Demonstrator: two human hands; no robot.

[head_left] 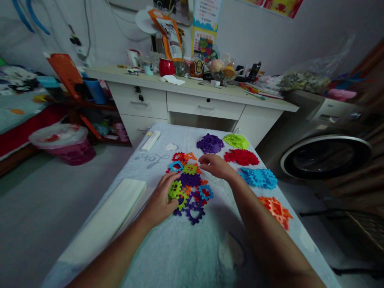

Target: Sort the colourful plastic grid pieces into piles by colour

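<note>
A mixed pile of flat plastic interlocking pieces [189, 179] with toothed edges, in purple, green, blue, red and orange, lies mid-table. My left hand [162, 202] rests against its left side, thumb and fingers apart, touching the green pieces [175, 190]. Just right of the pile's far end is my right hand [216, 166], its fingers curled together; whatever they may hold is hidden. Single-colour heaps line the right side: purple [210, 143], lime green [236, 141], red [241, 157], blue [259, 177] and orange [276, 211].
The pieces lie on a cloth-covered table [192, 248]. A long pale block [117, 216] and a small white box [151, 141] are along its left edge. Beyond stands a white desk [207, 105] crowded with jars and other items. A washing machine [327, 136] is at right, a pink bin [64, 144] at left.
</note>
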